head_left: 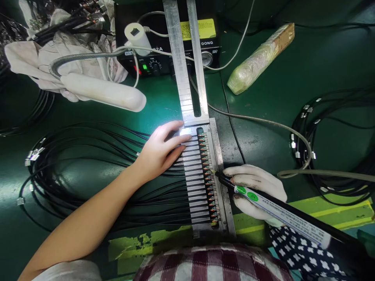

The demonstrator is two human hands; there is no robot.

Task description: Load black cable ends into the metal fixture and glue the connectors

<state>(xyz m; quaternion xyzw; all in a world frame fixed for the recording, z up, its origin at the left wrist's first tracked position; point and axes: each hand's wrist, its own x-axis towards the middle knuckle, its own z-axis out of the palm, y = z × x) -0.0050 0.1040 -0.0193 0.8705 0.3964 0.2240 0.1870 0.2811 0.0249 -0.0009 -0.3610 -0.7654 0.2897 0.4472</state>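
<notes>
A metal fixture (pixel 197 182) holds several black cables side by side in its slots, their stripped ends and small connectors in a column along its right part. My left hand (pixel 164 148) is bare and lies with fingers spread over the fixture's upper left slots and the cables there. My right hand (pixel 258 191), in a white glove, is closed around a black dispenser pen (pixel 281 212) with green stickers. The pen's thin tip points left and is at the connectors near the middle of the column; whether it touches one cannot be told.
Behind the fixture stands a black control box (pixel 164 64); a white lamp (pixel 102 91) shines from the left. Coiled cables (pixel 38 187) lie left, more (pixel 304 144) right. A wrapped bundle (pixel 260 58) lies back right. White gloves (pixel 43 58) are piled at the back left.
</notes>
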